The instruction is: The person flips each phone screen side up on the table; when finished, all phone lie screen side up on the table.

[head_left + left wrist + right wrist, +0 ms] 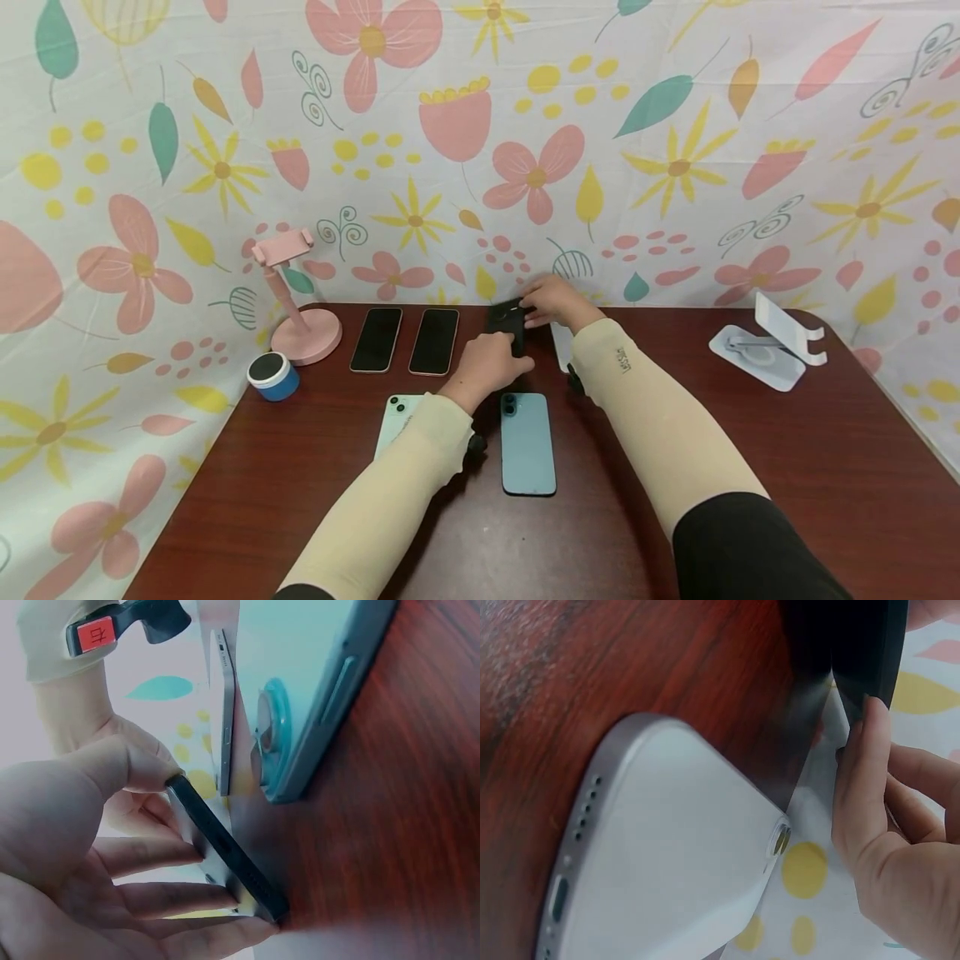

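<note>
A black phone [505, 315] is at the back middle of the table by the cloth, held between both hands. My left hand [486, 367] grips it from the near side. In the left wrist view the left thumb is at one end of the phone's thin black edge [225, 844], and the fingers spread along its underside. My right hand [557, 302] holds the far right part of the phone with its fingertips [874, 712]. Just right of it lies a white phone [561, 346], partly behind the right wrist. A blue phone [527, 446] lies back up nearer me.
Two phones with dark screens, one [377, 340] beside the other [433, 342], lie left of the hands. A pale green phone [393, 421] is partly under the left sleeve. Far left stand a pink phone stand [306, 333] and a blue jar [279, 385]; a white stand [765, 358] is at right.
</note>
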Tool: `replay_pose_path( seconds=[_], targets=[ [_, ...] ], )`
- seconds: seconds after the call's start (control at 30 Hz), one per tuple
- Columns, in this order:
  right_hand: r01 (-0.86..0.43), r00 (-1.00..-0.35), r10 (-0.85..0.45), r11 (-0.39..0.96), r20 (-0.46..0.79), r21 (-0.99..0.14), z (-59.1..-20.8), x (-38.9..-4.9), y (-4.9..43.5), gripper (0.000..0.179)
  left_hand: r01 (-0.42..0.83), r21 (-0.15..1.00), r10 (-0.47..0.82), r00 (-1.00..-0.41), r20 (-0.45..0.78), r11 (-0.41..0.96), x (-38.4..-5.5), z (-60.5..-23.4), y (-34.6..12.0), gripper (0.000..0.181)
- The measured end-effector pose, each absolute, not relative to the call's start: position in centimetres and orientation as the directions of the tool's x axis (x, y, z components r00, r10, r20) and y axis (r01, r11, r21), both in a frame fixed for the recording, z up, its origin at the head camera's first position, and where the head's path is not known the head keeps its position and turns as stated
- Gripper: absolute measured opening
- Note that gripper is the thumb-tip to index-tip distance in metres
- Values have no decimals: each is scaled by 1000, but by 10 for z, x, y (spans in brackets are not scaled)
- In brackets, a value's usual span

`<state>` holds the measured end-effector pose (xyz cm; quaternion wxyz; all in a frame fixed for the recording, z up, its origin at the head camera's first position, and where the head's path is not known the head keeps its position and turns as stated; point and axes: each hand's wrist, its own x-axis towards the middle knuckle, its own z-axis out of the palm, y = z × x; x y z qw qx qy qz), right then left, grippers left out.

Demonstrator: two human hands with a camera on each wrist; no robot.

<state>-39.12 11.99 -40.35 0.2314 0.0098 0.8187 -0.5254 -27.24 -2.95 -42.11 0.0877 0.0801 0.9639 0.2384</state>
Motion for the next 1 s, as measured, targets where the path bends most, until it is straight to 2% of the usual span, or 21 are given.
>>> replay_pose_path(
  seconds=[0.53,1.0],
  targets=[
    [272,-899,-230,373,-373,-887,-402,-393,122,44,48,643,205,-964,-172,764,-278,-415,-42,63],
    [312,-899,-245,227,-364,-923,-403,-390,119,44,-44,730,184,-956,-229,682,-279,-406,-48,63]
  ],
)
